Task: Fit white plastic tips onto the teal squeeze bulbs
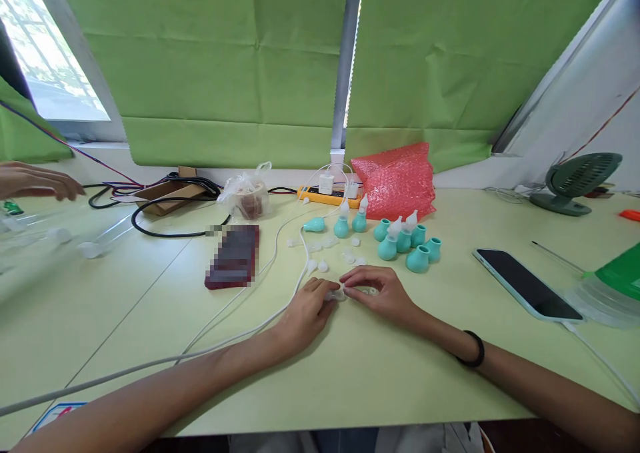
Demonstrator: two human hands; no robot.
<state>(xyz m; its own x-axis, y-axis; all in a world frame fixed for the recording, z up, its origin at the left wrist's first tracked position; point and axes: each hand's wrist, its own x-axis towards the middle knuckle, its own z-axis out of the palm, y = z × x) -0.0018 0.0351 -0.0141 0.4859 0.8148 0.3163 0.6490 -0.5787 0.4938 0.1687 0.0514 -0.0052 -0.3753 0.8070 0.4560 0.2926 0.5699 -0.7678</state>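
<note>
Card (55, 414) bottom left: cut by the frame edge, partly under the left forearm. Left hand (309, 310), center: fingers curled in, thumb and index closed on a clear piece (336, 295); the other fingertips are hidden. Right hand (385, 296), just right of it: thumb and index tips pinching a translucent bit (343, 286) at the clear piece's right end. Can't tell if that's a separate part or the same one.

Clear piece sits just below frame center. Long axis looks roughly left-right; left end is behind the left fingers, so can't say which end is the tip. More small clear parts (371, 291) are half covered by the right hand.

Beyond: loose caps (323, 266), too small to read. Right edge crops a green-and-clear container (617, 283). Dark red phone (233, 256) left of center, pixelated. Turquoise bulbs (418, 258) right of center, some with pale nozzles (364, 204) pointing up. Upper left, a co-worker's hand (43, 180), cut off at the wrist.
</note>
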